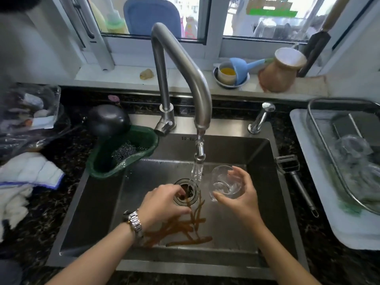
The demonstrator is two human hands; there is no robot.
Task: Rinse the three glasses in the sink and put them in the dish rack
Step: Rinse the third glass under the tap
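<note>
A brushed grey sheen is shown by the stainless steel sink (265, 202) and the tall bent steel tap (185, 64). Rusty brown streaks (185, 227) are spread over the sink floor. The corner strainer basket (131, 145) is coloured dark green. The worktop of polished stone (67, 182) is patterned black with pale brown flecks. A white cloth edged in blue (30, 171) is seen at the left. The clear drinking glass (225, 183) is colourless. A silver link wristwatch (134, 222) is worn. The plastic scoop (240, 68) is light blue, the clay jug (281, 70) tan.
</note>
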